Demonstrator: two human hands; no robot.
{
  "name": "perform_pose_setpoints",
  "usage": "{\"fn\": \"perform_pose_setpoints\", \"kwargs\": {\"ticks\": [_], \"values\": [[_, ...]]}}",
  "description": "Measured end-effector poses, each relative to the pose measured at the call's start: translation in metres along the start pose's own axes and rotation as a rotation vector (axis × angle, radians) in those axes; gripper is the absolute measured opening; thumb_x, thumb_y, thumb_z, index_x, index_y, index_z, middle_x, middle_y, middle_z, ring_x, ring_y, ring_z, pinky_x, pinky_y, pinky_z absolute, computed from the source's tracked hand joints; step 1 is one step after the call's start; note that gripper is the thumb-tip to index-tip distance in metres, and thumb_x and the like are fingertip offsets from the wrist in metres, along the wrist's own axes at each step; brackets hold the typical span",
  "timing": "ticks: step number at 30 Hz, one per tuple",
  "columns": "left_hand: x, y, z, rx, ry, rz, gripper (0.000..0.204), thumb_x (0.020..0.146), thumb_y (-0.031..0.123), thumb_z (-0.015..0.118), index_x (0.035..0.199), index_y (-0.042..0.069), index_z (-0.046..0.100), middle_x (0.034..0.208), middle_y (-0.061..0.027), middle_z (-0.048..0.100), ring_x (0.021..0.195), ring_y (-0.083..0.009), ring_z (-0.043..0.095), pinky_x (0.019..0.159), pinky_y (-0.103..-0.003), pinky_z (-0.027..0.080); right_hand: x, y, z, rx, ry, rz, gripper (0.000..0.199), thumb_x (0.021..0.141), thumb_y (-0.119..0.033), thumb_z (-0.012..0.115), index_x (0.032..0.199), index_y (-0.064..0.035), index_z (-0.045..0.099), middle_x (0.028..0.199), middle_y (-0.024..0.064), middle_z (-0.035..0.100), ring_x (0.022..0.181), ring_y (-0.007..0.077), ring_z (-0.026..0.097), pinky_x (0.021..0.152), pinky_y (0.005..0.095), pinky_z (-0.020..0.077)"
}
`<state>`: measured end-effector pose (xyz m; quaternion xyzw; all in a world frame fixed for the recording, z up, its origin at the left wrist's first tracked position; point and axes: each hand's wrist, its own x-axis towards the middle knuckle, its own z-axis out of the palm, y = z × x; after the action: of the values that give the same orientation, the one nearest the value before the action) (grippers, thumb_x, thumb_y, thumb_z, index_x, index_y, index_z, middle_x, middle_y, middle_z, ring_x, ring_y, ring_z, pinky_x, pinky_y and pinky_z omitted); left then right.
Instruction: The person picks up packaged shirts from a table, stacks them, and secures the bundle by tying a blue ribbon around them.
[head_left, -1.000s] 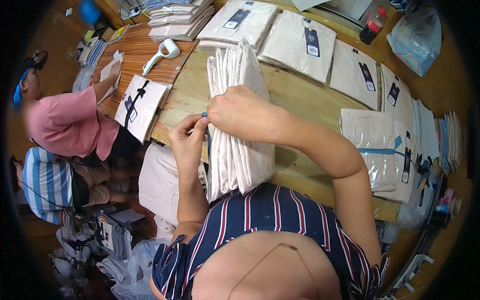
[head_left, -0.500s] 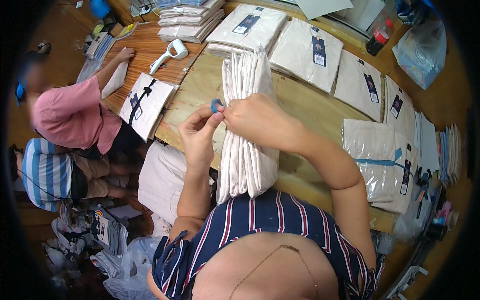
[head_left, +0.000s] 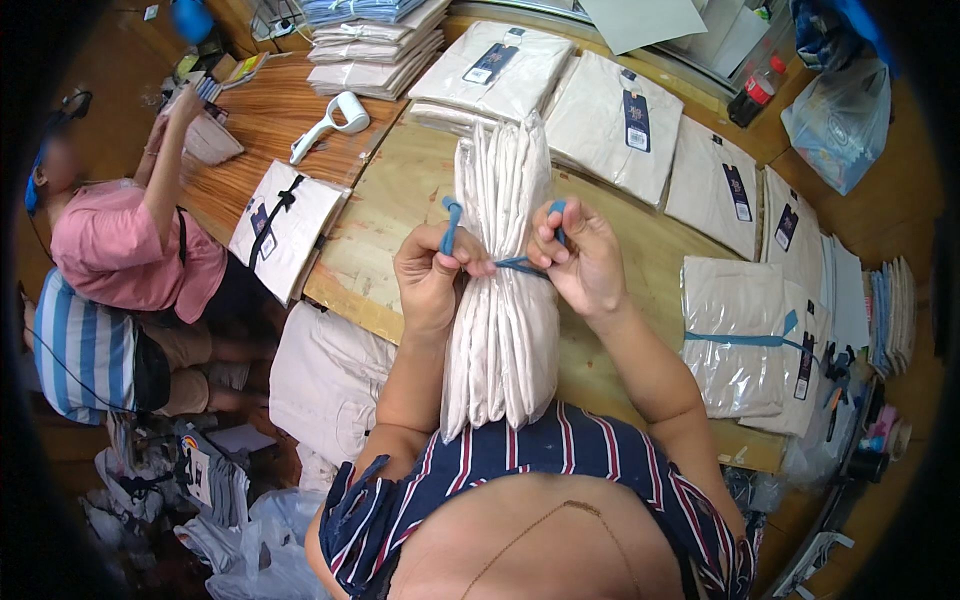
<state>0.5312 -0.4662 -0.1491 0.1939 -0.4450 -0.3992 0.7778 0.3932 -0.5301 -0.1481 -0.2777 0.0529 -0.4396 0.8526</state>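
Observation:
A bundle of folded cream garments in clear plastic bags stands on edge before me, its near end against my shirt. A blue fabric strip goes round its middle and pulls the bags in. My left hand pinches one end of the strip at the bundle's left side, a loose tail sticking up above the fingers. On the right side my right hand grips the other end, its tail showing between the fingers. The strip crosses over the top of the bundle between both hands.
Bagged garments with dark tags line the table's far edge. At right lies a blue-tied bundle; at left, a black-tied one and a white tape dispenser. A cola bottle stands far right. A co-worker in pink handles a packet.
My hands were together at the bundle's left side; now they are apart, with the strip stretched across the top. The co-worker in pink has lifted a packet off the table.

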Motion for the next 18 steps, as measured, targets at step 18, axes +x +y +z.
{"fn": "perform_pose_setpoints", "kwargs": {"ticks": [18], "values": [[0.001, 0.021, -0.019, 0.17, 0.133, -0.24, 0.008, 0.075, 0.0, 0.053, 0.07, -0.006, 0.05, 0.057, -0.0111, 0.052, 0.049, -0.0186, 0.052, 0.047, -0.028, 0.044, -0.019, -0.021, 0.018, -0.27, -0.051, -0.02, 0.016, 0.082, -0.016, 0.048, 0.073, -0.002, 0.047, 0.067, 0.0062, 0.047, 0.052, 0.0094, 0.038, 0.056, 0.0262, 0.0394]]}}
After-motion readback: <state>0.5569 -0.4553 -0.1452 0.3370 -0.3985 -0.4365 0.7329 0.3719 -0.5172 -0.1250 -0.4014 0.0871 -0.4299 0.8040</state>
